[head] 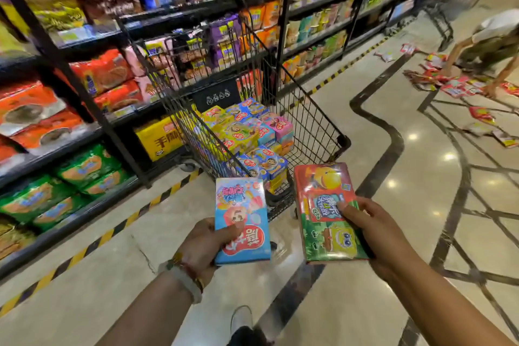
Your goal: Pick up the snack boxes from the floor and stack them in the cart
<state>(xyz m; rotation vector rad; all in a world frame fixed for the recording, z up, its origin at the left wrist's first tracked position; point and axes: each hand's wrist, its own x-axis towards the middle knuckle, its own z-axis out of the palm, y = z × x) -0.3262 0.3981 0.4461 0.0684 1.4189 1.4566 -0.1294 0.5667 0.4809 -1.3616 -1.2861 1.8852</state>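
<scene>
Item: two snack boxes in transit to the cart. The left hand [206, 244] grips a blue box [242, 220] by its near left edge, thumb laid over the printed face and fingers hidden beneath; the right hand [365, 229] grips a red-and-green box [328, 212] by its near right edge, thumb on the face likewise. Both boxes are held flat, face up and side by side, apart from each other, probably so each can be laid level on the stack. Destination: a black wire cart [314, 126] just ahead of both hands, its basket already holding stacked boxes [247, 135] in yellow, blue and pink. The layer looks uneven, higher toward the far end, so a flat spot likely needs choosing. Obstruction: the cart's near wire wall stands between the hands and the stack; the boxes will probably have to be lifted over its rim. Surroundings: shelves [92, 87] of bagged snacks run left of the left hand, close beside the cart. Well off to the right of the right hand, more packets [460, 90] lie scattered on the polished floor [393, 171], where another person [491, 45] bends to them. A shoe [241, 319] shows below, between the forearms.
</scene>
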